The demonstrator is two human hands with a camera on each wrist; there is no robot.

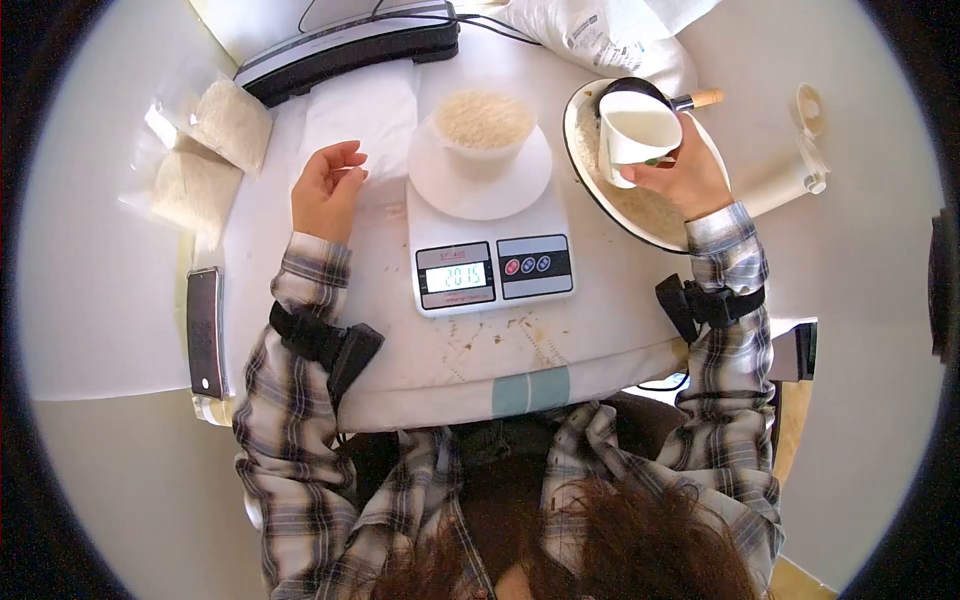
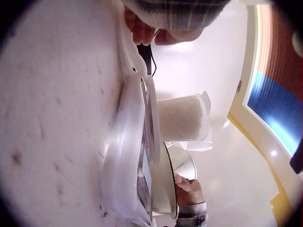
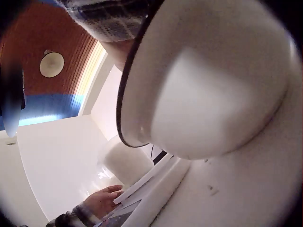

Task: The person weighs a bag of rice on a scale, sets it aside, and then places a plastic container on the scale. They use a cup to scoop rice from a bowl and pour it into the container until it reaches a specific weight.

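Observation:
A clear plastic tub of rice (image 1: 485, 125) stands on the round white plate of a digital kitchen scale (image 1: 490, 230) with a lit display. To its right, my right hand (image 1: 692, 175) grips a white cup (image 1: 640, 125), tilted with its mouth showing. The cup is over a white basin (image 3: 199, 94) with a dark rim, which holds loose rice. My left hand (image 1: 328, 190) holds nothing; its fingers are loosely bent, left of the scale beside white plastic bags (image 1: 360, 110). In the left wrist view the tub (image 2: 182, 118) looks nearly full.
Two bags of rice (image 1: 200, 185) lie at the left, with a phone (image 1: 206, 330) nearer me. At the back is a long bag sealer (image 1: 350, 55) with a cable. A dark round utensil with a wooden handle (image 1: 698, 99) lies in the basin. A large white sack (image 1: 600, 40) stands behind.

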